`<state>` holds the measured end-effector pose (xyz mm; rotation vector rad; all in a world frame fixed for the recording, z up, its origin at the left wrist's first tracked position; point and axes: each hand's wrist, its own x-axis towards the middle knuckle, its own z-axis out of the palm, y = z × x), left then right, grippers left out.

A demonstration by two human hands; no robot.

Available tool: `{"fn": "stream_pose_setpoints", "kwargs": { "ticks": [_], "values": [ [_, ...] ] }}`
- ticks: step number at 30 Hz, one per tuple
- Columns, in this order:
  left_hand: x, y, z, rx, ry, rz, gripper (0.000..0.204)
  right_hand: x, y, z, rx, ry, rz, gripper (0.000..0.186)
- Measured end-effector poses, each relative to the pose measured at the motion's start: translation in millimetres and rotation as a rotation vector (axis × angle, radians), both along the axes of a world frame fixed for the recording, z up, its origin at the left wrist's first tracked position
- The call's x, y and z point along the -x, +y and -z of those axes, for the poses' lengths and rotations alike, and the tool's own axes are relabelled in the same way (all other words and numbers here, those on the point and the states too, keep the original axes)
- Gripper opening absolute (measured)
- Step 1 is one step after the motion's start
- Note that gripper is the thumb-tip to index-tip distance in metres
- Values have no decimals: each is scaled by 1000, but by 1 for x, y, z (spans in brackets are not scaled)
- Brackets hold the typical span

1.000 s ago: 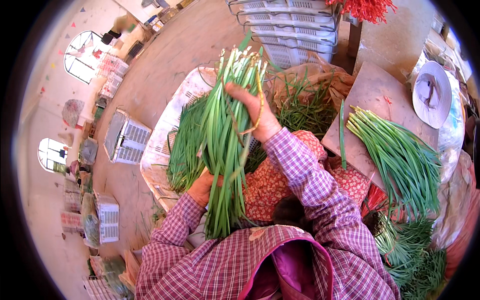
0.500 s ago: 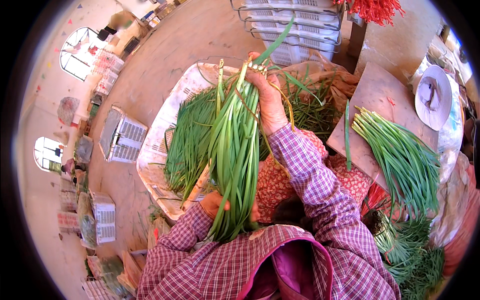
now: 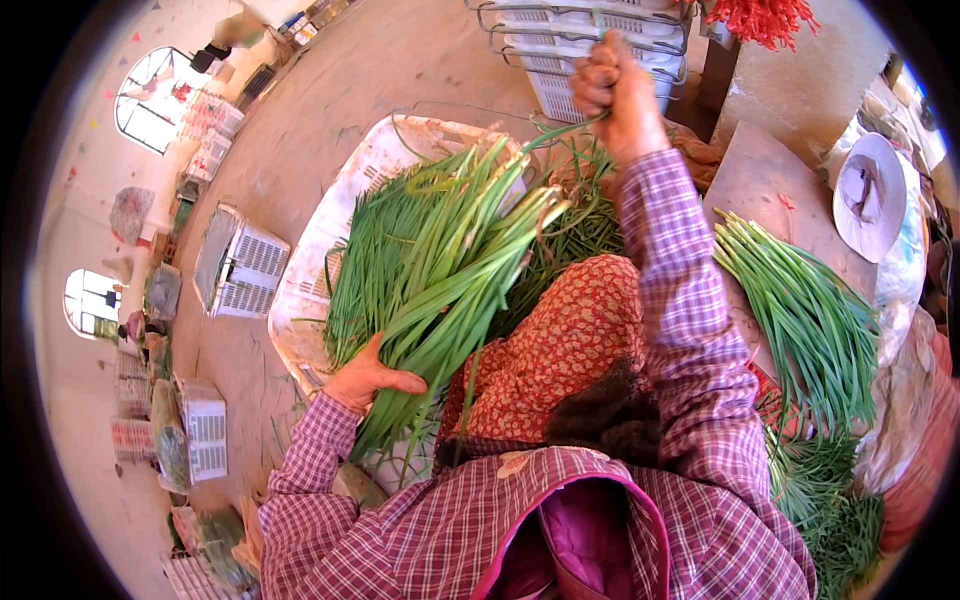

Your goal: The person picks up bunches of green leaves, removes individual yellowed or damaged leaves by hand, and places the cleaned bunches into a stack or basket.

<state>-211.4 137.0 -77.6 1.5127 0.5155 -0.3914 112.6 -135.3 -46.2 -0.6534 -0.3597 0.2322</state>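
My left hand (image 3: 370,382) grips the leafy end of a loose bunch of garlic chives (image 3: 450,290), thumb on the near side and fingers hidden under the leaves. The bunch slants up and right, its pale cut ends apart from each other. It lies over more chives in a white crate (image 3: 300,330). My right hand (image 3: 620,95) is a closed fist, raised beyond the pale ends. From it a thin green leaf (image 3: 560,131) runs down toward the bunch. To the right, a neat bundle of chives (image 3: 800,320) rests on a brown board (image 3: 760,190).
Stacked white crates (image 3: 550,95) stand beyond the right hand. Red ties (image 3: 765,20) hang at the far right. A pale hat (image 3: 868,195) lies by the board. More tied greens (image 3: 830,520) are at the lower right. Other crates (image 3: 250,265) stand on the floor to the left.
My right hand has let go of the pale ends and moved up and right with a leaf in it. The bunch has tipped right and fanned out; my left hand has shifted left.
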Motion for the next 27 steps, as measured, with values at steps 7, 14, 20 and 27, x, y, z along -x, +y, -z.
{"fn": "stream_pose_setpoints", "kwargs": {
  "ticks": [7,14,20,27],
  "values": [
    [-21,25,-2,-351,-109,-140,99,-81,-71,87,1334,-684,521,33],
    [-35,18,-20,-678,-325,-37,74,40,-3,11,1253,-903,502,39],
    [-45,20,-8,-999,-486,79,73,66,50,1,1270,-841,509,40],
    [-46,37,-9,-1225,-560,36,71,17,-9,35,1823,-768,674,23]
  ]
}}
